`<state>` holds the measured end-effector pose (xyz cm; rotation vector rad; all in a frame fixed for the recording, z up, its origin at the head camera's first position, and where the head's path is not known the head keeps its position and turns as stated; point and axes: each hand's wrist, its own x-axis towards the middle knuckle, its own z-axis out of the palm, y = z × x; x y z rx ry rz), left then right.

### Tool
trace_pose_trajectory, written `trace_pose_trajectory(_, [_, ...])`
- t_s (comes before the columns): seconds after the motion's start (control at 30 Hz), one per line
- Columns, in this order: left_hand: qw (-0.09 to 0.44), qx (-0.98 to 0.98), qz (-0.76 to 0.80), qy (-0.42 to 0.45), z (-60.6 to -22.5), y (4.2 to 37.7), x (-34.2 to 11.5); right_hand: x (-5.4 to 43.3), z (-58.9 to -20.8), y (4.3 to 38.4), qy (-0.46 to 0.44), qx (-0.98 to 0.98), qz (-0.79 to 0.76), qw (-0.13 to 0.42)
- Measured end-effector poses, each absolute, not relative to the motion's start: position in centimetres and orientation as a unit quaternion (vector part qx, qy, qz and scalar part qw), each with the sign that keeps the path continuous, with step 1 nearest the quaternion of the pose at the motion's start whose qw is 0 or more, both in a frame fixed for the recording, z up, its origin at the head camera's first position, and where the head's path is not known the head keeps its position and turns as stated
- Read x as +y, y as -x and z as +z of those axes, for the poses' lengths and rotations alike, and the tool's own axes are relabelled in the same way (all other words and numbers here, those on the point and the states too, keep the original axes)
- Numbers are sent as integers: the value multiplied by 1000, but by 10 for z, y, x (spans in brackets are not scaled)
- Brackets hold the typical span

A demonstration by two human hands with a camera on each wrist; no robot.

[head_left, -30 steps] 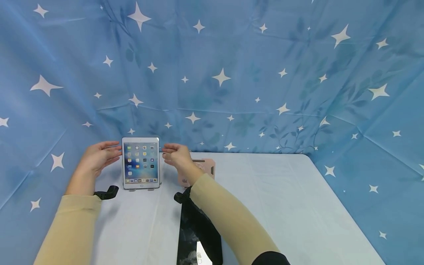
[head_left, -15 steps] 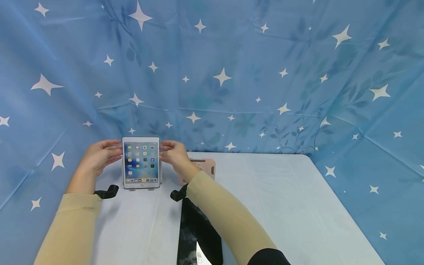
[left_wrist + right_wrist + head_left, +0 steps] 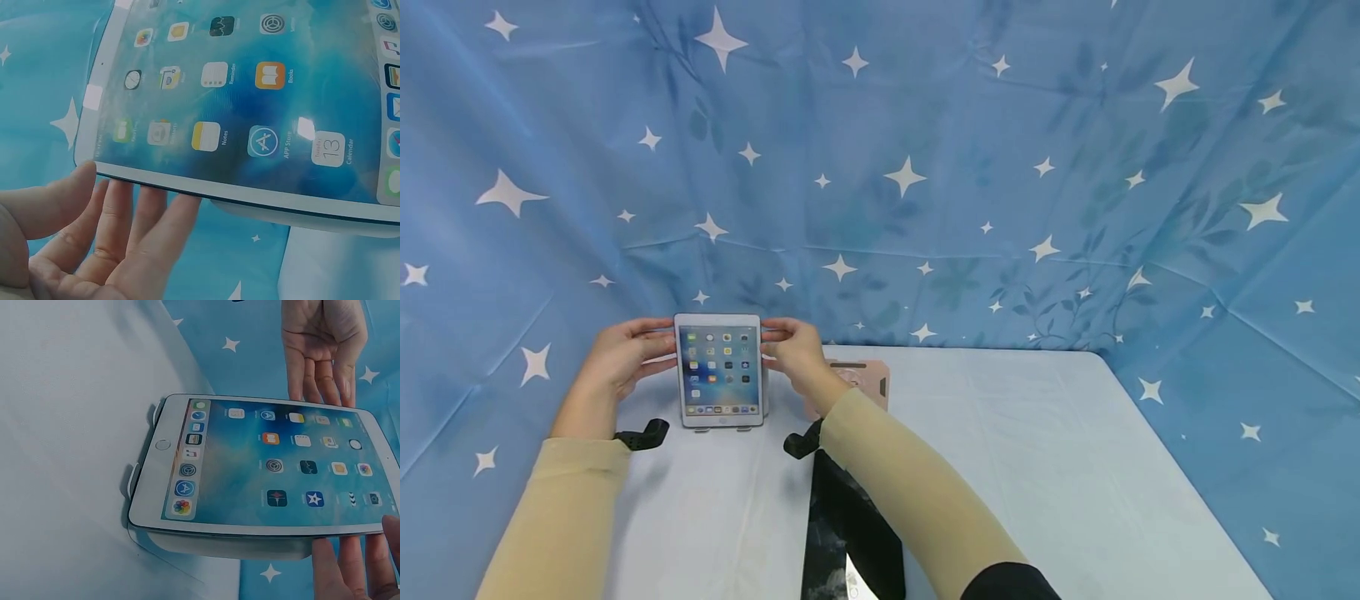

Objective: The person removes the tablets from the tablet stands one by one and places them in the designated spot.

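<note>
A white tablet [image 3: 719,371] with a lit screen of app icons leans upright on a pale stand [image 3: 219,545], whose small lip hooks catch its bottom edge. My left hand [image 3: 627,358] holds the tablet's left side near the top; in the left wrist view the thumb [image 3: 62,194] lies at the corner and the fingertips go to the edge's rear. On the opposite side, my right hand [image 3: 797,354] grips the upper edge, its fingers [image 3: 350,565] reaching under the edge and the thumb over the front. Most of the stand is hidden behind the tablet.
A pink case-like item [image 3: 868,379] stands just beyond my right wrist, partly covered. A dark glossy panel [image 3: 827,533] lies beneath my right forearm on the white table [image 3: 1037,450]. A blue star-printed curtain [image 3: 955,167] hangs behind and at the sides.
My right hand has moved left, from beside the tablet onto its right edge. The tablet's top has since shifted slightly. My left hand has closed the small gap to the left edge.
</note>
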<state>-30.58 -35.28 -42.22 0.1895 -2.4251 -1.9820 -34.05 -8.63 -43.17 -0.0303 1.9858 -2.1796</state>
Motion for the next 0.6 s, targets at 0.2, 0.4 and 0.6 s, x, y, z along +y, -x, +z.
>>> trace_pose_trajectory(0.2, [14, -751, -655, -77, -422, 305, -351, -89, -430, 341, 12, 679, -728, 91])
trace_pose_trajectory(0.4, [17, -759, -646, -81, -420, 305, -351, -90, -429, 338, 14, 685, -724, 84])
trace_pose_trajectory(0.6, [19, -778, -622, -84, -418, 304, -351, -90, -428, 336, 10, 684, -724, 83])
